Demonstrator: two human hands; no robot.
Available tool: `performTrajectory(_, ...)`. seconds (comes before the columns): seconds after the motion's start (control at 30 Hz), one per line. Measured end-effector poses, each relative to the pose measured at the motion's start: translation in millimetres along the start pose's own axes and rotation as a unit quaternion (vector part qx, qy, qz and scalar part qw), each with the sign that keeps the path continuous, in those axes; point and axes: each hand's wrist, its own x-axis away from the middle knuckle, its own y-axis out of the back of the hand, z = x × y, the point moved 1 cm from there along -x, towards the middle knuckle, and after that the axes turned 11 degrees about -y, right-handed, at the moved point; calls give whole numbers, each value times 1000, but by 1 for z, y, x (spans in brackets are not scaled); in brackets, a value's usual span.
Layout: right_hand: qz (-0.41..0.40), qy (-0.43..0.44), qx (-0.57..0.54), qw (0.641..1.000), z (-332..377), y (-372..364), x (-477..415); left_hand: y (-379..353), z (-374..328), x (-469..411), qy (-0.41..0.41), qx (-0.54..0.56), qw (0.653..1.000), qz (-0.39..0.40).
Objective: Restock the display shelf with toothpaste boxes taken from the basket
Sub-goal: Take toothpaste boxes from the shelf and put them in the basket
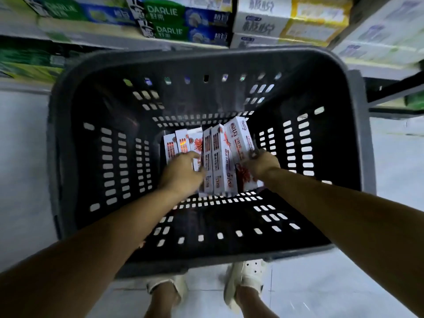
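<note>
- Basket (68, 138): dark, slotted plastic, deep; stands on the floor (20, 157) in front of the shelf (137, 43), between it and the person's shoes (246, 278).
- Toothpaste boxes (218, 157): white with red flower print, a small batch standing on edge, side by side, at the bottom of the basket, toward its far-right end. The rightmost box (238, 136) tilts and sits higher than the others.
- Left hand (181, 173): reaches down into the basket, fingers curled onto the left side of the batch; looks to be closing on the boxes, though how many it holds cannot be told.
- Right hand (261, 164): clenched on the lower right edge of the tilted box.
- Shelf stock: green boxes (169, 21) and white-and-yellow boxes (263, 26) lie stacked above the basket's far rim.
- Step in hand, by judgement: gathering boxes for lifting out.
- Handling advice: press the batch evenly from both sides so the middle boxes do not slip; keep them aligned; lift straight up, clear of the basket wall; do not crush the thin card.
</note>
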Motion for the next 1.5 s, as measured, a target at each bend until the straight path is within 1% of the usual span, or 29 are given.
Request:
performTrajectory(0.03, 13, 3, -15, 1000, -3, 2, 14, 23, -1, 8, -38, -48, 998, -34)
performTrajectory(0.1, 42, 11, -52, 998, -8, 0, 46, 66, 1, 23, -114, -141, 979, -90)
performTrajectory(0.17, 48, 15, -85, 995, -13, -6, 85, 109, 7, 38, -174, -238, 947, -130)
performTrajectory(0.2, 46, 9, -122, 991, -16, -11, 106, 129, 11, 45, -192, -283, 928, -145)
performTrajectory(0.27, 48, -9, -202, 978, -25, -22, 150, 162, 19, 51, -206, -365, 896, -147)
performTrajectory(0.3, 44, -6, -226, 973, -28, -27, 173, 177, 22, 51, -200, -394, 887, -131)
performTrajectory(0.33, 42, 5, -241, 970, -33, -32, 192, 189, 24, 49, -186, -405, 888, -109)
performTrajectory(0.37, 42, 22, -244, 969, -34, -38, 211, 200, 26, 44, -169, -395, 899, -86)
performTrajectory(0.43, 25, 64, -181, 981, -34, -50, 238, 213, 26, 29, -143, -334, 931, -35)
performTrajectory(0.47, 0, 98, -131, 987, -34, -58, 247, 215, 24, 21, -140, -317, 938, -10)
performTrajectory(0.5, -26, 130, -57, 990, -34, -66, 251, 214, 22, 16, -134, -315, 939, 9)
performTrajectory(0.53, -58, 156, 37, 985, -36, -74, 255, 210, 21, 13, -125, -320, 939, 19)
performTrajectory(0.57, -93, 179, 127, 971, -40, -82, 257, 206, 20, 12, -118, -323, 939, 20)
performTrajectory(0.6, -127, 205, 187, 952, -46, -88, 257, 201, 20, 13, -113, -324, 939, 18)
performTrajectory(0.63, -150, 224, 211, 940, -52, -91, 258, 198, 19, 14, -114, -326, 938, 16)
performTrajectory(0.73, -190, 239, 205, 930, -72, -87, 255, 191, 10, 16, -127, -327, 936, 20)
performTrajectory(0.83, -230, 213, 213, 925, -94, -71, 254, 179, -2, 25, -158, -337, 928, 32)
performTrajectory(0.93, -275, 177, 188, 926, -120, -56, 256, 160, -14, 36, -210, -347, 913, 35)
performTrajectory(1.03, -273, 119, 176, 938, -149, -45, 252, 135, -34, 40, -262, -379, 887, 40)
performTrajectory(1.1, -258, 82, 188, 944, -164, -41, 247, 117, -50, 40, -272, -395, 876, 49)
performTrajectory(1.17, -255, 51, 185, 948, -178, -37, 242, 98, -68, 38, -272, -386, 879, 69)
performTrajectory(1.27, -266, 40, 166, 949, -204, -27, 231, 73, -90, 36, -274, -347, 892, 92)
performTrajectory(1.4, -257, 8, 172, 951, -253, -4, 219, 37, -114, 43, -292, -352, 883, 102)
performTrajectory(1.5, -238, -43, 189, 952, -289, 18, 211, 7, -133, 51, -313, -346, 877, 114)
